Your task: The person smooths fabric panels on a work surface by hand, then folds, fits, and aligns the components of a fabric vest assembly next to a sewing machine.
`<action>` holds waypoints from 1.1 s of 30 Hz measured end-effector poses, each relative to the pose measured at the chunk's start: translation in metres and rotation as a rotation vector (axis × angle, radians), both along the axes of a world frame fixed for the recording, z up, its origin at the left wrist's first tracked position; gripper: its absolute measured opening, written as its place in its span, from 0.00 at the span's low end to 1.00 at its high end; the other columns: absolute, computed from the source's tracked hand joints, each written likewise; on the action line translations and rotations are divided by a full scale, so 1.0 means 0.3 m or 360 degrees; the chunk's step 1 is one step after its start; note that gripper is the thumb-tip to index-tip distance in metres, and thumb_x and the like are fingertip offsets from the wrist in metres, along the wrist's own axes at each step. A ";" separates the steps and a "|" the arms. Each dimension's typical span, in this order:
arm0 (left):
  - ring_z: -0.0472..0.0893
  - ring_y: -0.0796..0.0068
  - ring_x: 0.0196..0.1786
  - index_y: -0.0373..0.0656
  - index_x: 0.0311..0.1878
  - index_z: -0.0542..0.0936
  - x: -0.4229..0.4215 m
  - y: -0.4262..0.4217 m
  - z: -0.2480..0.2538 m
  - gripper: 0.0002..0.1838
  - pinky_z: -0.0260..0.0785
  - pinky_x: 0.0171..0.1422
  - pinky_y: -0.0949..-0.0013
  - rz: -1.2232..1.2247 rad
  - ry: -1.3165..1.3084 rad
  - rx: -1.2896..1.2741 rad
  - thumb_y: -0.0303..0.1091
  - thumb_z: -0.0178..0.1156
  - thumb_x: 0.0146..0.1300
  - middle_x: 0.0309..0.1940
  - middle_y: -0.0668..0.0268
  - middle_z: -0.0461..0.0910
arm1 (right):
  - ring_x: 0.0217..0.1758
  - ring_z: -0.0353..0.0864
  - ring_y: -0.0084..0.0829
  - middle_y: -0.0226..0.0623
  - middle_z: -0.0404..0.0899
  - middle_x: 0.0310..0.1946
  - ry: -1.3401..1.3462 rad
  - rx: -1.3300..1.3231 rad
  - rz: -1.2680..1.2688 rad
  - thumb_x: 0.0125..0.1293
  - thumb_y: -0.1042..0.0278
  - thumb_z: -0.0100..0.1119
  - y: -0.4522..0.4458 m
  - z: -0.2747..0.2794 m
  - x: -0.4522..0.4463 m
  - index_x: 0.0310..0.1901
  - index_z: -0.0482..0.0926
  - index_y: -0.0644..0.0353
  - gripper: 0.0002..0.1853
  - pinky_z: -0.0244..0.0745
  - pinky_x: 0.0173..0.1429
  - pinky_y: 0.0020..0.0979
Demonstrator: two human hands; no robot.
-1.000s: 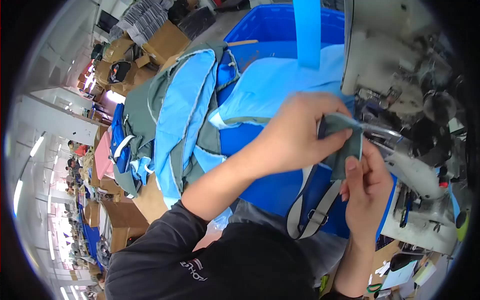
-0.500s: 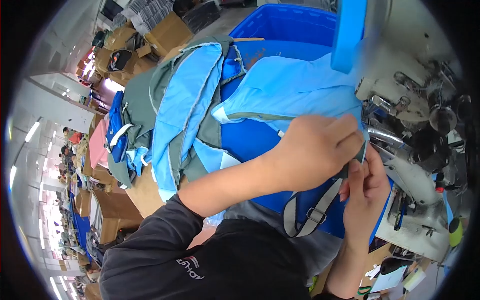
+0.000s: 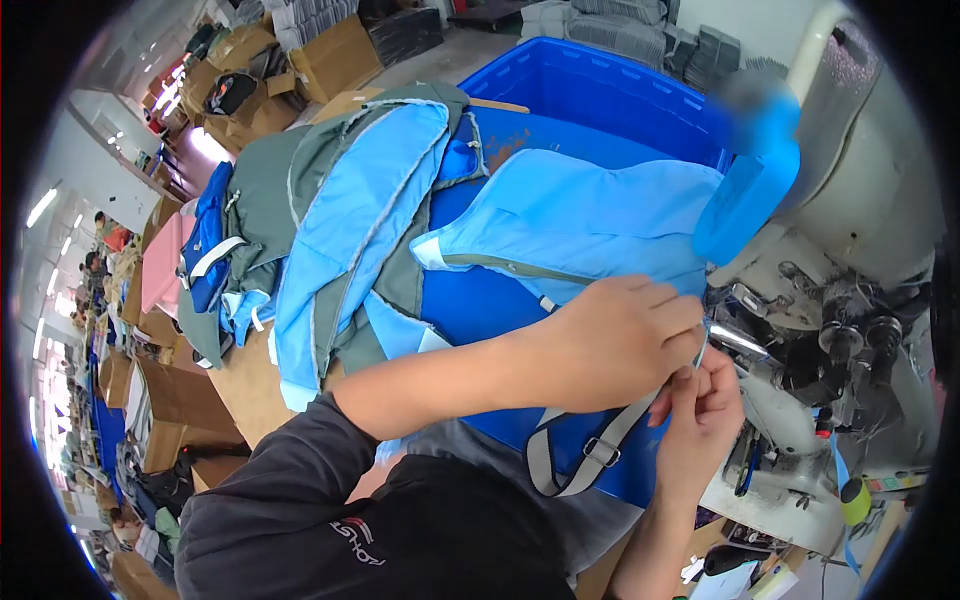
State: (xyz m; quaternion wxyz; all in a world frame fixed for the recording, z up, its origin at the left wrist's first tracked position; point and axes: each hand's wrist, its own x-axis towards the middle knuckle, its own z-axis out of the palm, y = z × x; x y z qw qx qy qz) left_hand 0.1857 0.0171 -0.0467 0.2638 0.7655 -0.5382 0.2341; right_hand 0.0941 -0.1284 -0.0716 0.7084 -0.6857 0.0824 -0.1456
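Observation:
A light blue fabric panel [image 3: 590,205] with a grey-green strip along its lower edge lies on the blue work surface, its right end at the sewing machine [image 3: 790,330]. My left hand [image 3: 630,335] is closed with curled fingers at the panel's near right edge, close to the machine. Just below it, my right hand [image 3: 705,405] pinches the same edge between thumb and fingers. The gripped part is mostly hidden by my hands. A grey webbing strap [image 3: 545,460] with black borders and a metal slider buckle [image 3: 601,452] hangs in a loop below them.
Grey-green and light blue sewn pieces [image 3: 350,250] are heaped on the left. Behind stands a blue plastic crate [image 3: 610,85]. A bright blue plastic part [image 3: 750,200] juts out by the machine head. Cardboard boxes [image 3: 185,410] stand farther left.
The view has shifted, showing more of the crate and machine. Both hands remain close together at the panel's edge and appear lower and farther left in the picture.

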 end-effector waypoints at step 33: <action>0.79 0.78 0.29 0.37 0.49 0.86 -0.061 0.041 -0.126 0.17 0.69 0.28 0.75 -0.0020 -0.0199 -0.0388 0.28 0.67 0.54 0.41 0.68 0.78 | 0.22 0.71 0.14 0.26 0.77 0.23 0.0072 0.0037 0.0105 0.75 0.71 0.61 -0.046 0.027 -0.038 0.40 0.80 0.63 0.06 0.65 0.26 0.18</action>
